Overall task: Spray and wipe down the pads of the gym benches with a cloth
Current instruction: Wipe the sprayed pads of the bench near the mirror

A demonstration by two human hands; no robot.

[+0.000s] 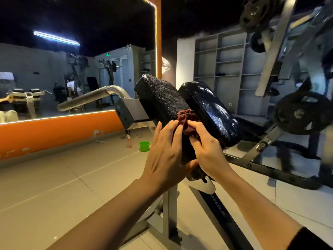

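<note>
Two black bench pads stand side by side on a steel frame, the left pad (pixel 160 98) and the right pad (pixel 209 109), both glossy and wet-looking. A bunched dark red cloth (pixel 186 120) sits in the gap between them at their near end. My right hand (pixel 207 150) pinches the cloth with thumb and fingers. My left hand (pixel 165 154) lies flat with spread fingers against the near end of the left pad, its fingertips touching the cloth. The lower part of the cloth is hidden behind my hands.
A spray bottle (pixel 129 142) and a green cup (pixel 144 146) stand on the tiled floor beyond the bench. A curved steel handle (pixel 93 96) juts left. A mirror wall with an orange base (pixel 54 132) lies left; a weight machine with plates (pixel 302 112) stands right.
</note>
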